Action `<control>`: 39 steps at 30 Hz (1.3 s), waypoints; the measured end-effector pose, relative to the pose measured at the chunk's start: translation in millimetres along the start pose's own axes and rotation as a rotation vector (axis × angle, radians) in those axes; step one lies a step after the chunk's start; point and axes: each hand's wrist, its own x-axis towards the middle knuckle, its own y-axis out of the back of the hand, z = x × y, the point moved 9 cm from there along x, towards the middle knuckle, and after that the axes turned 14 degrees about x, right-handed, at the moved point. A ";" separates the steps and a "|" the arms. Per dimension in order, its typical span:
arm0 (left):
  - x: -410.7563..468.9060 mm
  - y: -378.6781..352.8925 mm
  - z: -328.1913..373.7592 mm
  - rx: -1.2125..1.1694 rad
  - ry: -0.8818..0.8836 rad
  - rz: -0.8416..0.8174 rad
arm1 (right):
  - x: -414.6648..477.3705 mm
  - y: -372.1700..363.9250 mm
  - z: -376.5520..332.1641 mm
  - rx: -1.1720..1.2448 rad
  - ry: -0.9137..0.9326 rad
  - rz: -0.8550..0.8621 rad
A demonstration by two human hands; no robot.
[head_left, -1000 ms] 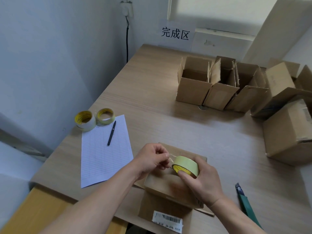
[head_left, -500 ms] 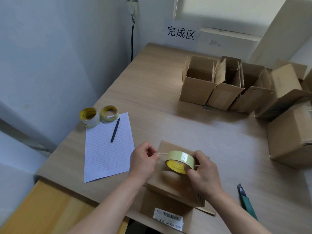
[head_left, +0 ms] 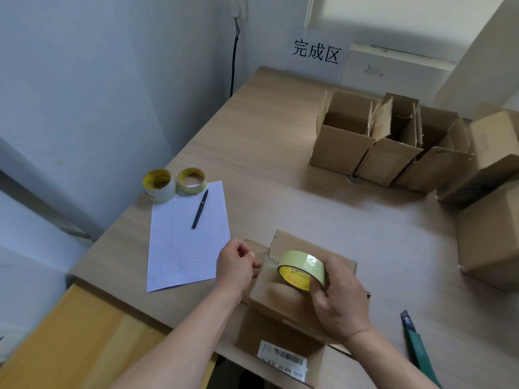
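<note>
Head view: the box (head_left: 276, 301) sits at the near edge of the table (head_left: 280, 192), and its labelled flap (head_left: 283, 357) reaches past that edge. A wide bare stretch of tabletop lies between it and the row of open boxes (head_left: 345, 136) at the far side. The paper (head_left: 185, 237) lies just left of the left hand (head_left: 236, 265), with a pen (head_left: 200, 209) on it. The knife (head_left: 418, 346) lies to the right, apart from the right hand (head_left: 342, 301).

The right hand grips the roll (head_left: 302, 269) over the box top, fingers wrapped round its rim. The left hand is curled, thumb against forefinger, pinching the faint strip (head_left: 266, 262) drawn from the roll.

The open boxes stand with flaps up. Only shadowed cardboard walls show inside, and their floors are hidden.
</note>
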 end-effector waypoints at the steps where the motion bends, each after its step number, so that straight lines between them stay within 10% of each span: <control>1: 0.9 -1.4 1.2 0.008 -0.004 -0.005 | -0.4 -0.5 -1.0 -0.005 0.009 0.003; 18: 11.4 -26.5 -19.3 0.260 0.087 -0.114 | 0.7 -10.1 2.6 -0.056 -0.001 -0.018; 24: -1.9 -52.5 26.6 0.105 -0.273 -0.289 | 1.3 -12.1 6.6 -0.030 -0.035 -0.046; 34: -2.2 -59.0 28.4 0.162 -0.347 -0.328 | 2.2 33.6 27.2 0.745 -0.275 -0.234; 39: -2.9 -58.9 27.9 0.208 -0.349 -0.331 | 4.3 64.0 44.4 0.252 -0.172 -0.223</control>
